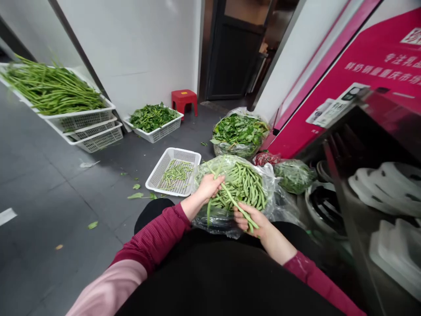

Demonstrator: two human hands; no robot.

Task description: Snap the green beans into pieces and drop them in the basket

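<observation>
A clear plastic bag (269, 184) full of green beans (248, 184) stands open in front of my knees. Over its left part, my left hand (210, 186) is closed on the upper end of a few long beans. My right hand (250, 219) is wrapped round the lower end of the same beans (235, 202), at the bag's near edge. The beans slant down to the right between the two hands. Just left of the bag, a white perforated basket (158, 173) on the floor holds short bean pieces (177, 172).
Stacked white baskets (98, 131) with long green stems stand at the left. Farther back are a basket of leaves (153, 117), a red stool (184, 102) and a bag of leafy greens (241, 131). A shelf with white containers (388, 186) is close on the right.
</observation>
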